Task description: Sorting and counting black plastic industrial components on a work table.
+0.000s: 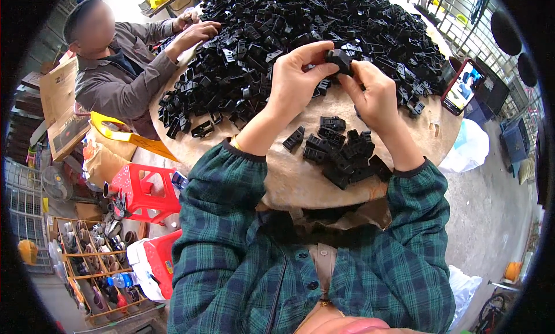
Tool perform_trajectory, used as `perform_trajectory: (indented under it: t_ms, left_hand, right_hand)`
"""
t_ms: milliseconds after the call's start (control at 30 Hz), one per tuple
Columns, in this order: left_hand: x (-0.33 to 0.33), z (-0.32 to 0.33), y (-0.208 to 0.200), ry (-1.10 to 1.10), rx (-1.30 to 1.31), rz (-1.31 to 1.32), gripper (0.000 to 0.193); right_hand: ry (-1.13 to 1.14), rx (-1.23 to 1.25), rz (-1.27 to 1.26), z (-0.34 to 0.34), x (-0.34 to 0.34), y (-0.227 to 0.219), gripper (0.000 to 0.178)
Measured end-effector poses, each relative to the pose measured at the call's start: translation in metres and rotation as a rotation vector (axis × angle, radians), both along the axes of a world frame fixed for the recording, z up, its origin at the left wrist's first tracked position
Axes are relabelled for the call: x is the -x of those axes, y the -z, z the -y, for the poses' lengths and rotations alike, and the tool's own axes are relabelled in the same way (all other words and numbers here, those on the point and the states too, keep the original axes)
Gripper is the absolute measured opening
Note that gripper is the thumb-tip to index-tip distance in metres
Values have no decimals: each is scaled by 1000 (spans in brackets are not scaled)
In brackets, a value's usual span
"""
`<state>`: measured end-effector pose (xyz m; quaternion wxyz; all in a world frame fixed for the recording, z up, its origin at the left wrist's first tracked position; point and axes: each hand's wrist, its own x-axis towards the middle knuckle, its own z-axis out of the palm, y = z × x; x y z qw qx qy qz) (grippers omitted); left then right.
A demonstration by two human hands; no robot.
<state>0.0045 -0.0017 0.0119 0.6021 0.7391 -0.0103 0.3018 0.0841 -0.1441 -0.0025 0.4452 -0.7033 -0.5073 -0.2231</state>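
Between my two hands is a small black plastic part (339,60), boxy in shape, raised over the near side of the table. My left hand (298,80) pinches it with thumb and fingers from the left. From the right, my right hand (373,94) closes on the same part; its fingertips are partly hidden behind it. Beyond my hands a large heap of similar black plastic parts (272,28) covers most of the round table (277,178). A smaller cluster of these parts (341,152) lies nearer me, between my forearms.
Across the table at the left, a co-worker (124,68) in a grey jacket reaches into the heap. A phone (464,86) stands upright at the table's right edge. Red plastic stools (147,192) and a shoe rack (95,253) are at the left; a white bag (469,146) sits at the right.
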Motion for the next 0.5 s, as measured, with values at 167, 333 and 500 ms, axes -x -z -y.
perform_trajectory:
  t_ms: [167,333,500]
  left_hand:
    - [-1,17,7,82,421,-15,38]
    - [1,13,0,188,474,35,36]
    - [6,9,-2,235,311,11,32]
  right_hand:
    - [34,-58,89,-2,5,0,23]
    - [-214,-119,-492,-1,1,-1,38]
    - [-462,-98,-858,1,-9,1,35]
